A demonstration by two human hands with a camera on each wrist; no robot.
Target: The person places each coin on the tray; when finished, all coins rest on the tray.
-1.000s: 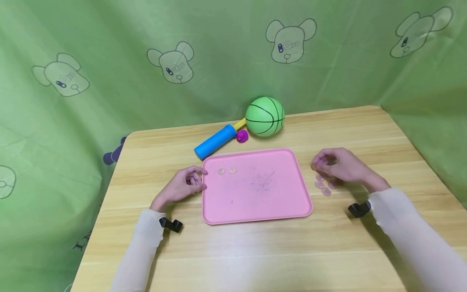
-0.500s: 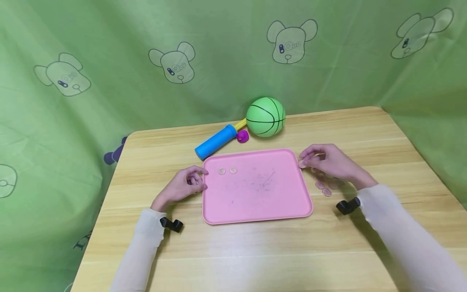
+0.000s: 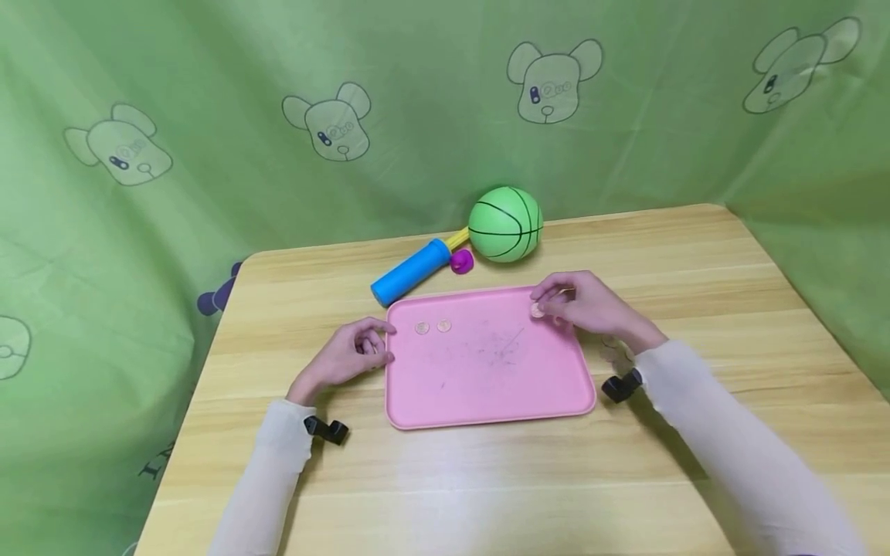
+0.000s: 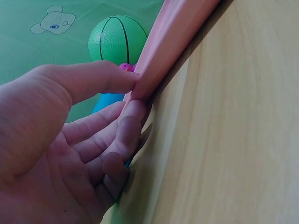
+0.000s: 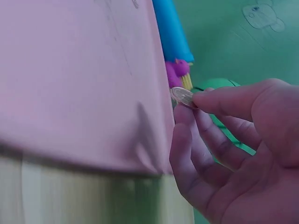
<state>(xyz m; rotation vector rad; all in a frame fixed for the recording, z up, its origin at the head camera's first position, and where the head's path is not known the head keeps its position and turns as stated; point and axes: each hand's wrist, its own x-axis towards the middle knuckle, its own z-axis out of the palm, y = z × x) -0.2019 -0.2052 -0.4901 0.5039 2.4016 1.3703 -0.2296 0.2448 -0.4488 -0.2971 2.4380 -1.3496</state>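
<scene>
My left hand (image 3: pixel 348 351) grips the left rim of a pink tray (image 3: pixel 487 394) with thumb and index finger, which sit a little apart along the edge; the other fingers are curled outside it, as the left wrist view shows. Over the tray's upper right corner, my right hand (image 3: pixel 584 303) pinches a coin (image 5: pixel 182 96) between thumb and fingertips, raised above the surface. Two coins, a left one (image 3: pixel 422 327) and a right one (image 3: pixel 443 326), lie flat in the tray's upper left. Several more coins (image 3: pixel 612 354) lie on the table right of the tray, partly hidden by my right hand and wrist.
Behind the tray lie a blue cylinder (image 3: pixel 410 273) with a yellow end, a small purple duck (image 3: pixel 462 261) and a green ball (image 3: pixel 505 224) with black lines. The wooden table (image 3: pixel 487 494) meets a green curtain (image 3: pixel 431 139) at the back.
My right hand has moved left from the loose coins, carrying a coin across the tray's right rim. My left hand has stayed at the left rim.
</scene>
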